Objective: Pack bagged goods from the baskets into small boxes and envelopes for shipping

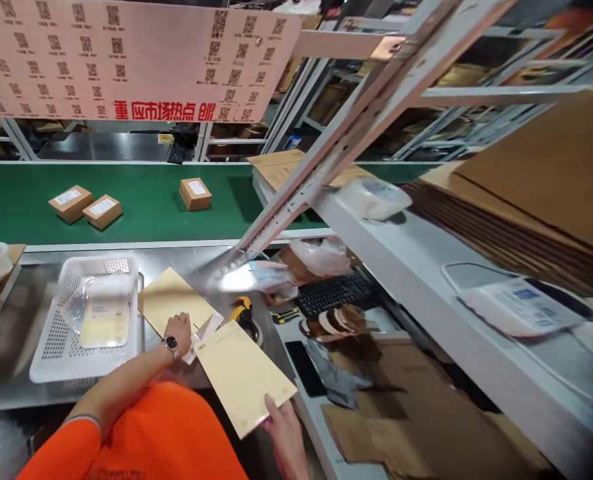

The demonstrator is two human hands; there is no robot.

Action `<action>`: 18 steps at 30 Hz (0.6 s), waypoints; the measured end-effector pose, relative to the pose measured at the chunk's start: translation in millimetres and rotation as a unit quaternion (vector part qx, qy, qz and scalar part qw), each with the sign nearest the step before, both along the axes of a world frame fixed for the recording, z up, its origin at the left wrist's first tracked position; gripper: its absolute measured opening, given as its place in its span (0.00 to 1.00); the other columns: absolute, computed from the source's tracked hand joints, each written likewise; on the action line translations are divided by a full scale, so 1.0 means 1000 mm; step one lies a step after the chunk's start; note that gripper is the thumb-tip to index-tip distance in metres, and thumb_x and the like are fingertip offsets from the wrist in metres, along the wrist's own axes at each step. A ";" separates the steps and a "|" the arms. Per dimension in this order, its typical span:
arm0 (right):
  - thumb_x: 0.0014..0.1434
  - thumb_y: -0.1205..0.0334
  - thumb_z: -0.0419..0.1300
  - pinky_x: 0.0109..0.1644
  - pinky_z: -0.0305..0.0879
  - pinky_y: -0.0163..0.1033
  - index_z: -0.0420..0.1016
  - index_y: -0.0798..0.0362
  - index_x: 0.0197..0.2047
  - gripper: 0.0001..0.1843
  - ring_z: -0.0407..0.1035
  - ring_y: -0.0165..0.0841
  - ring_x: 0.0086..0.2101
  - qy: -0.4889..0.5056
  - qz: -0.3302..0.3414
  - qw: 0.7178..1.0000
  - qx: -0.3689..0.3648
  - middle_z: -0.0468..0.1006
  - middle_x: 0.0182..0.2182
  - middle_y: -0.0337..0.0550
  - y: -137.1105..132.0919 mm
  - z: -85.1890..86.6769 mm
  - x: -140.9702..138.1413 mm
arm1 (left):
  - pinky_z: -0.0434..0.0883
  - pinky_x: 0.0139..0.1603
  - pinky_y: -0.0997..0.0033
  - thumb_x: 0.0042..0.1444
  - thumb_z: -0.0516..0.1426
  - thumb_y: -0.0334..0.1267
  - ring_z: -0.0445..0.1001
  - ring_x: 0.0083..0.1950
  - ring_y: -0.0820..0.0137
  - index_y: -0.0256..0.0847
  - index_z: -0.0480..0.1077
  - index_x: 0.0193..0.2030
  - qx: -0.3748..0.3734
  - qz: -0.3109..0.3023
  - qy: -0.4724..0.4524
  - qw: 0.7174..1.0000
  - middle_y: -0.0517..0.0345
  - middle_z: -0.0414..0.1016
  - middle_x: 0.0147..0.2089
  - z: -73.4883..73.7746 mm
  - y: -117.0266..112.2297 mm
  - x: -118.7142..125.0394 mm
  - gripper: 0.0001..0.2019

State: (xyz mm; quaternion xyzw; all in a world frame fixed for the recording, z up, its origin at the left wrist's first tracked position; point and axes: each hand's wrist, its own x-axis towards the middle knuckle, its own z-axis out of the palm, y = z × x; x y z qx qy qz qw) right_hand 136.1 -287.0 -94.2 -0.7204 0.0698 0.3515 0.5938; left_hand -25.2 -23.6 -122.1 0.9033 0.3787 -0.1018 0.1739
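Observation:
My right hand grips the near corner of a flat tan envelope, held tilted above the steel table edge. My left hand, with a wristwatch, rests fingers curled on a second tan envelope lying on the steel table, next to a small pinkish packet. A white plastic basket stands left of that hand, with clear-bagged items inside.
A green conveyor belt behind carries three small cardboard boxes. A keyboard, tape rolls, a black phone and a yellow tool lie to the right. Flat cardboard stacks sit on the right shelf.

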 end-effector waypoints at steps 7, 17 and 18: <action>0.35 0.44 0.82 0.51 0.80 0.58 0.82 0.51 0.56 0.45 0.83 0.57 0.49 0.116 0.068 0.988 0.080 0.90 0.45 0.57 0.020 -0.015 0.000 | 0.72 0.56 0.53 0.67 0.56 0.33 0.76 0.57 0.48 0.25 0.73 0.64 0.016 -0.040 0.022 0.999 0.31 0.76 0.59 -0.005 0.004 -0.003 0.21; 0.37 0.44 0.83 0.53 0.78 0.59 0.81 0.53 0.58 0.46 0.83 0.56 0.49 0.147 0.132 0.976 0.095 0.89 0.47 0.59 0.042 -0.029 0.009 | 0.73 0.54 0.58 0.59 0.63 0.29 0.78 0.55 0.50 0.29 0.77 0.59 -0.003 -0.081 -0.015 0.997 0.33 0.79 0.55 -0.009 -0.002 -0.014 0.20; 0.39 0.44 0.83 0.53 0.79 0.58 0.81 0.53 0.58 0.45 0.83 0.56 0.49 0.147 0.143 0.974 0.098 0.89 0.47 0.58 0.045 -0.029 0.007 | 0.74 0.53 0.57 0.59 0.63 0.29 0.79 0.55 0.50 0.29 0.77 0.57 -0.007 -0.080 -0.023 0.996 0.32 0.79 0.55 -0.009 -0.002 -0.014 0.18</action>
